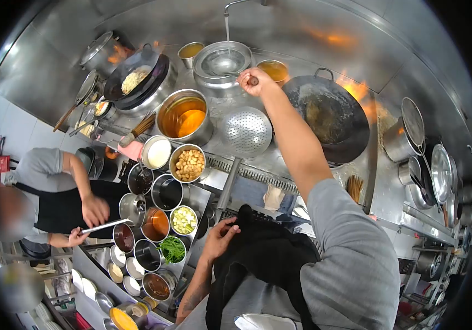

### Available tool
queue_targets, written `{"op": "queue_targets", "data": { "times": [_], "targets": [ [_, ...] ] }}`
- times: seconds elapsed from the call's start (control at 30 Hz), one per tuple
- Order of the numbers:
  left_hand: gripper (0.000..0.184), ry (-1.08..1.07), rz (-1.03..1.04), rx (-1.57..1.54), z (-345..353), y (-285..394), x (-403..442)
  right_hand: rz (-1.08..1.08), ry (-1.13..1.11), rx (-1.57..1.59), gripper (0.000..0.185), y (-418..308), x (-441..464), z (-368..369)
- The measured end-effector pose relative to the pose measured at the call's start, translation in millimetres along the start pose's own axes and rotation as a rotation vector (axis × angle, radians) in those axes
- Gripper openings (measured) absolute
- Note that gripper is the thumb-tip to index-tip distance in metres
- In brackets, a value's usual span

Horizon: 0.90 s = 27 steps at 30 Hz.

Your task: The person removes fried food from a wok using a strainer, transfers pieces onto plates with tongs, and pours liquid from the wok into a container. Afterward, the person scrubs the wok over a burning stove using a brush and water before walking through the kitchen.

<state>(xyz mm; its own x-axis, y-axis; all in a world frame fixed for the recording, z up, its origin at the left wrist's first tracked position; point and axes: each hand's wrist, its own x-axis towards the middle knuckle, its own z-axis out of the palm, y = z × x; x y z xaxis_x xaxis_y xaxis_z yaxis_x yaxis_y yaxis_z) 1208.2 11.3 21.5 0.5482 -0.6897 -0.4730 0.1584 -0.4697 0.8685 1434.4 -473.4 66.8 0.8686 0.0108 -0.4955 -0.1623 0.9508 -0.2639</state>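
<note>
My right hand (253, 81) is closed around the wooden-ended handle of a ladle (227, 73). Its bowl lies in a round metal pot (222, 59), where water runs in from a tap (226, 25). Down by my black apron (263, 253), my left hand (222, 236) has its fingers curled against black cloth; what they grip, if anything, is hidden. Just beyond that hand is the handle of a perforated skimmer (246, 132), which rests on the steel counter. To the right of my forearm, a dark wok (326, 118) steams over flames with a little brownish liquid in it.
A tall pot of orange oil (184, 118) and containers of cubed food (188, 163) and chopped greens (172, 249) stand left. Another wok (137, 80) holds noodles near flames. A co-worker (65, 203) holds a metal utensil (106, 225) over the containers. Strainers (413, 121) hang right.
</note>
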Motion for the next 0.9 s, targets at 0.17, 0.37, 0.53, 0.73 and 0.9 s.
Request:
{"op": "queue_targets", "data": {
  "times": [0.17, 0.37, 0.53, 0.73, 0.9],
  "targets": [
    [0.036, -0.073, 0.176, 0.074, 33, 12, 21, -0.110, -0.140, 0.199, 0.017, 18, -132, -17],
    [0.030, -0.187, 0.278, 0.022, 112, 41, 43, -0.337, 0.159, -0.365, 0.017, 7, -308, -45],
    [0.030, -0.366, 0.370, -0.031, 191, 64, 50, -0.419, 0.495, -0.782, 0.015, 21, -410, -100],
    [0.055, -0.774, -0.043, -0.575, 300, 156, 70, -0.419, 0.578, -0.794, 0.032, 98, -436, -195],
    [0.044, -0.850, -0.554, -1.222, 278, 161, 125, -0.704, 1.327, -1.538, 0.048, 186, -469, -311]
  ]
}}
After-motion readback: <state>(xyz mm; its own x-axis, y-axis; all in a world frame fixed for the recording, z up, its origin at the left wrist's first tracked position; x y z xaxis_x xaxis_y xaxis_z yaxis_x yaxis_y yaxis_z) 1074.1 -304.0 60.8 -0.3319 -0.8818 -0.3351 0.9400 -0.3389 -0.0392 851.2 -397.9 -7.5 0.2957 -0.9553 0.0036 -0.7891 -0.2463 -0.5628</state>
